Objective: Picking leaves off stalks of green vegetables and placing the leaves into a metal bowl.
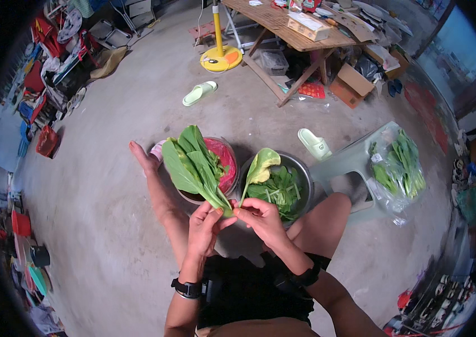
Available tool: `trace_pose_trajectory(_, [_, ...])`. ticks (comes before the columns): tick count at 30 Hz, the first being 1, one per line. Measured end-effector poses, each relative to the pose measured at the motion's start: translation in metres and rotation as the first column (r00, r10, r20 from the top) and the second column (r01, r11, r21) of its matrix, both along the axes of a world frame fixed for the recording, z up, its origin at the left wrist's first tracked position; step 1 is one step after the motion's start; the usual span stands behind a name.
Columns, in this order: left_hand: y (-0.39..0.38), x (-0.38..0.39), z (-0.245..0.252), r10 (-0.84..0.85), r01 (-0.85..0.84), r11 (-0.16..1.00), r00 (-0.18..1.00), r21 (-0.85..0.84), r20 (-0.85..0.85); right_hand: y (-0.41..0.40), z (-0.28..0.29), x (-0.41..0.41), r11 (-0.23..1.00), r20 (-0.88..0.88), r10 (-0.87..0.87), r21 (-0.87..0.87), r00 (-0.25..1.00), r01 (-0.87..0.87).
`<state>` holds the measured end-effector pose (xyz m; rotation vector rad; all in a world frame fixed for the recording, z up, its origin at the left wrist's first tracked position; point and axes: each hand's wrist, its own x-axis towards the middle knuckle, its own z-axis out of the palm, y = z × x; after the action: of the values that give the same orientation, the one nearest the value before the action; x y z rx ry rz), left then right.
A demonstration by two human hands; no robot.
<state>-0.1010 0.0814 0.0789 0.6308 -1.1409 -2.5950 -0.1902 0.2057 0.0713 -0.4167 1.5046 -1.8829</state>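
Note:
My left hand [206, 227] grips a bunch of leafy greens [193, 166] by its pale stem base, over the near side of a bin lined with a red plastic bag [226, 162]. Between the thumb and fingers of my right hand [261, 219] is the stem of a single leaf [261, 165] with a yellowed edge. Both hands are close together, fingertips nearly touching at the stem base. Right of the bin, a metal basin [307, 181] holds loose green leaves and cut stems [282, 189].
On the right, a pale green plastic stool [343, 162] bears greens in a clear plastic bag [400, 168]. Pale green slippers [200, 93] [314, 144] lie on the concrete floor. A wooden table [271, 21] and a yellow stand base [221, 59] are farther off.

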Motion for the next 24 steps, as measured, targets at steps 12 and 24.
trace_pose_trajectory(12, [-0.022,0.033,-0.013,-0.024,0.027,0.999,0.995,-0.033,0.1,-0.004,0.025,-0.017,0.961,-0.888,-0.033,0.097,0.458,0.258])
trace_pose_trajectory(24, [-0.038,0.049,-0.031,0.022,-0.038,0.941,0.998,0.336,0.051,-0.034,0.037,-0.021,0.921,-0.921,0.389,0.389,-0.008,0.011])
